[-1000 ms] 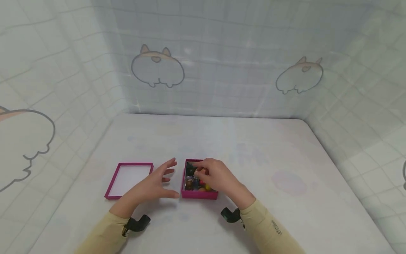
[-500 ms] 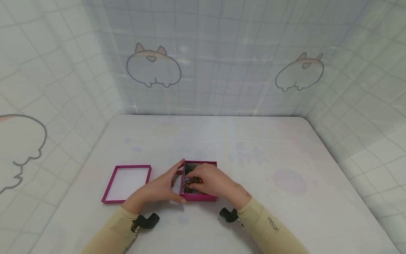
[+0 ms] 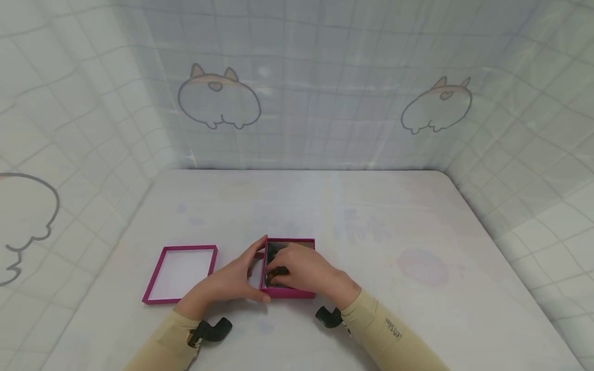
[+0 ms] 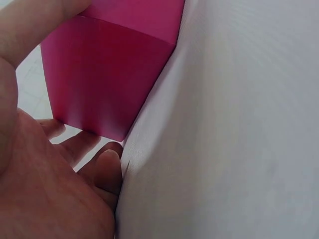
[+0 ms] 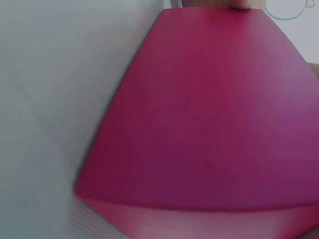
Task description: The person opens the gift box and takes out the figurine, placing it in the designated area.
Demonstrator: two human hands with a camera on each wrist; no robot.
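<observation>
A magenta open-topped box (image 3: 290, 293) sits on the table in front of the person. The left hand (image 3: 229, 281) holds its left side, thumb at the near corner and index finger at the far one; in the left wrist view, the fingers (image 4: 75, 147) lie along the box's magenta walls (image 4: 109, 74). Over the box, the right hand (image 3: 306, 265) reaches in with bent fingers. Small dark brown contents (image 3: 278, 271) show between its thumb and fingers; whether it pinches any is hidden. In the right wrist view, the box's outer wall (image 5: 199, 109) covers most of the picture.
A shallow lid (image 3: 190, 248) with a magenta rim and white inside lies left of the box, beside the left forearm. White grid-patterned curtains (image 3: 297, 103) with animal drawings enclose the table (image 3: 417, 221) at the back and sides.
The left hand has moved right from apart to holding the box. The right hand has sunk lower and spread over the box, covering the colourful small figures seen earlier.
</observation>
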